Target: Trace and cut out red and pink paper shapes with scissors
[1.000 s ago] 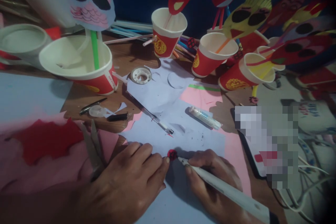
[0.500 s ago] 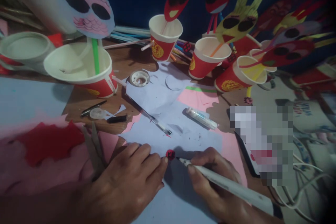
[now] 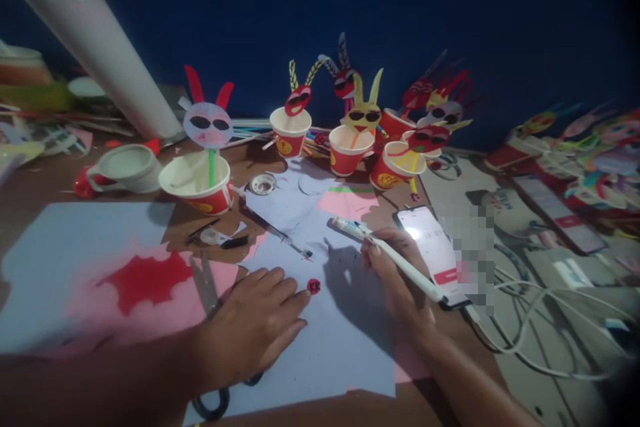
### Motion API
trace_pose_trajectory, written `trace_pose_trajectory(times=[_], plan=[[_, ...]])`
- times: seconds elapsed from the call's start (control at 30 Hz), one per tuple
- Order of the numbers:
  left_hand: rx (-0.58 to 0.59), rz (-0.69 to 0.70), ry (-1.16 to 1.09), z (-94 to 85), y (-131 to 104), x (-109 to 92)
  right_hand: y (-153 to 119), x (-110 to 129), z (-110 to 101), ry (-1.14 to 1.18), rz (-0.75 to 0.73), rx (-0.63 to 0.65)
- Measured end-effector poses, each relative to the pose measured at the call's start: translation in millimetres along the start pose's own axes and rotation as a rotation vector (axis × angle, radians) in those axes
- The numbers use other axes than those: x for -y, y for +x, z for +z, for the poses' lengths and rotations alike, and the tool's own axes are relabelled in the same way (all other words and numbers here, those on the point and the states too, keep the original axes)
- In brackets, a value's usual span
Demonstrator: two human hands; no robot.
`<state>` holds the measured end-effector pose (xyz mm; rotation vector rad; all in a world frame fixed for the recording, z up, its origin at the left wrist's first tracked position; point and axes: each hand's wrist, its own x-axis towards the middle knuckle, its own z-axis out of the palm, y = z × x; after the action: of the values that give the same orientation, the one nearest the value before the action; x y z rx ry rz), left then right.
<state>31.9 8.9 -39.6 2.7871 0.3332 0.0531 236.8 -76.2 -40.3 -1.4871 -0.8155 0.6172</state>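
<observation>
My left hand (image 3: 263, 313) lies palm down on the white paper (image 3: 350, 363), fingers stretched out. One fingertip rests at the edge of a small red paper disc (image 3: 314, 287) bearing black letters that look like KK. Scissors (image 3: 204, 283) lie partly under this hand, with a dark handle loop showing below the wrist. Raised to the right, my right hand (image 3: 395, 263) grips a white marker (image 3: 413, 273). Its front end overlaps a small clear-white tube (image 3: 345, 227) in my view; whether they touch I cannot tell. A thin pen (image 3: 283, 238) lies beyond the disc.
Red paper cups (image 3: 291, 143) with paper faces on straws stand along the back. A tape roll (image 3: 263, 185), a grey mug (image 3: 125, 170) and red paper (image 3: 150, 278) lie to the left. A phone (image 3: 423, 227) and white cables (image 3: 520, 347) are at right.
My right hand has lifted the marker away from the disc, up and to the right, towards the tube. My left hand stays beside the disc. The view has tilted up and widened.
</observation>
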Motion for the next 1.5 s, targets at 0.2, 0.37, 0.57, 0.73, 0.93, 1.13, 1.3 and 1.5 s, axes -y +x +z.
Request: trace_pose_trajectory(times=[0.2, 0.37, 0.57, 0.73, 0.93, 1.13, 1.3, 1.5], plan=[[-0.017, 0.001, -0.071, 5.6, 0, 6, 2, 5, -4, -0.075, -0.002, -0.012], [-0.023, -0.106, -0.144, 3.1, 1, 7, 2, -4, -5, -0.074, 0.002, 0.017], [0.060, -0.197, -0.171, -13.7, 8, 4, -3, -9, -4, -0.100, 0.036, 0.071], [0.111, -0.188, -0.100, -22.6, 23, 1, -7, -6, -6, -0.140, 0.010, 0.122], [0.141, -0.187, -0.027, -26.8, 38, -3, -9, -3, -9, -0.143, 0.008, 0.137], [0.152, -0.188, -0.010, -27.1, 42, -4, -8, -2, -8, -0.158, -0.014, 0.179], [0.157, -0.186, 0.006, -25.3, 43, -4, -9, -5, -8, -0.169, -0.035, 0.187], [0.146, -0.184, 0.018, -24.2, 36, -8, -9, -4, -8, -0.188, -0.070, 0.178]])
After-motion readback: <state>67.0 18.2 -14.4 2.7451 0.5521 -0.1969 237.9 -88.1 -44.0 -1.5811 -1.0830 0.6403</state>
